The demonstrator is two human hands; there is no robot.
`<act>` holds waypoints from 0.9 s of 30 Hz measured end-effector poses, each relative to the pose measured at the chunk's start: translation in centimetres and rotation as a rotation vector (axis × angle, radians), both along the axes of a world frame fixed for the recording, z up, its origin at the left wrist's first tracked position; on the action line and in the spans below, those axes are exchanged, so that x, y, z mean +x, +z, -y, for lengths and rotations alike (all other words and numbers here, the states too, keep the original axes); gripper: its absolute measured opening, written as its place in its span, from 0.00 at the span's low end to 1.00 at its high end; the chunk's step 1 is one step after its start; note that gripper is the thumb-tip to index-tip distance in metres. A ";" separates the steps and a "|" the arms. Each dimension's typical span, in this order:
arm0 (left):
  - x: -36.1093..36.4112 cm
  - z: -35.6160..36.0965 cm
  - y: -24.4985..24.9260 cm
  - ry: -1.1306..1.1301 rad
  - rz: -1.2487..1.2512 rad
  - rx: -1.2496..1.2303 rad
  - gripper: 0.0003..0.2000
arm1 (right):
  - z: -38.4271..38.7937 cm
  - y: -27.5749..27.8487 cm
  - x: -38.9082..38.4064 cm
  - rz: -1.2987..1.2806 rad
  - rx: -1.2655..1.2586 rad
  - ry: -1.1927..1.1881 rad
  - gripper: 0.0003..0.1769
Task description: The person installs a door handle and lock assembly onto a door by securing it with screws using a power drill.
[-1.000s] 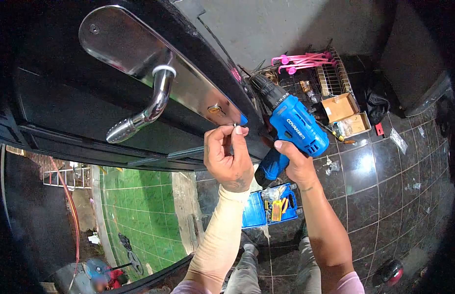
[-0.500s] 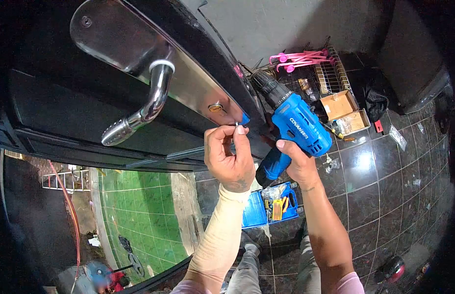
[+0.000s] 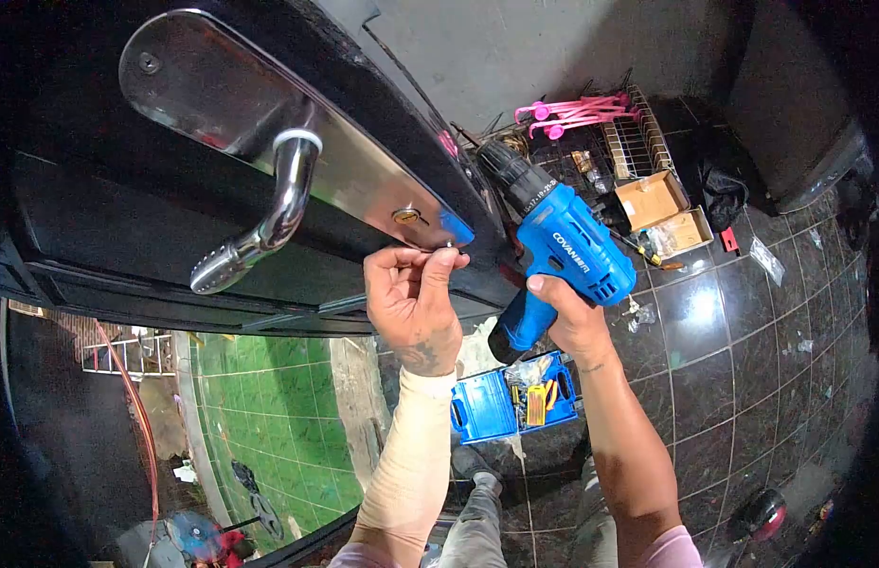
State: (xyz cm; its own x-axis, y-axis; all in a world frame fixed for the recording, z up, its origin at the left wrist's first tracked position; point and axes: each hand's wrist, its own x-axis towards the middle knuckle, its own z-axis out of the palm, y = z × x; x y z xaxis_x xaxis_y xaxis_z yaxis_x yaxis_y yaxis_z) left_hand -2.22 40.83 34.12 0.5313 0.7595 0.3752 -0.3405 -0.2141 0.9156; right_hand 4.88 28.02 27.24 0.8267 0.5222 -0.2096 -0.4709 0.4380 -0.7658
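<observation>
My left hand (image 3: pixel 413 308) is closed in a pinch on a small screw (image 3: pixel 449 247), whose metal tip shows just past the fingertips. The pinch is by the lower end of a shiny handle plate (image 3: pixel 349 187) on a dark door (image 3: pixel 174 213). A brass keyhole cylinder (image 3: pixel 407 216) sits in the plate just above the fingers, and a curved lever handle (image 3: pixel 286 199) juts out farther left. My right hand (image 3: pixel 577 322) is wrapped round the grip of a blue cordless drill (image 3: pixel 574 241). Its black chuck points up and left, beside the door's edge.
An open blue toolbox (image 3: pixel 485 409) with tools lies on the dark tiled floor below my hands. Right of the drill are open cardboard boxes (image 3: pixel 653 201), a wire rack (image 3: pixel 638 142) and pink hangers (image 3: pixel 582 115). Green tiles (image 3: pixel 269 407) show beyond the door.
My left hand has moved left and turned slightly, still pinching the screw. The door and handle plate appear shifted a little left in view. The drill has barely moved.
</observation>
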 end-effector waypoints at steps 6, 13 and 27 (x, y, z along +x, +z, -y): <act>-0.1 -0.8 0.2 -0.062 -0.019 -0.013 0.11 | -0.4 -0.6 -0.7 0.081 -0.007 -0.098 0.19; -2.8 -1.3 -0.2 -0.169 -0.040 -0.033 0.06 | 4.1 -0.6 -8.4 0.026 0.046 -0.068 0.32; -2.7 -1.4 2.3 -0.378 -0.068 -0.918 0.08 | 4.2 -0.8 -17.0 0.374 -0.332 -0.091 0.19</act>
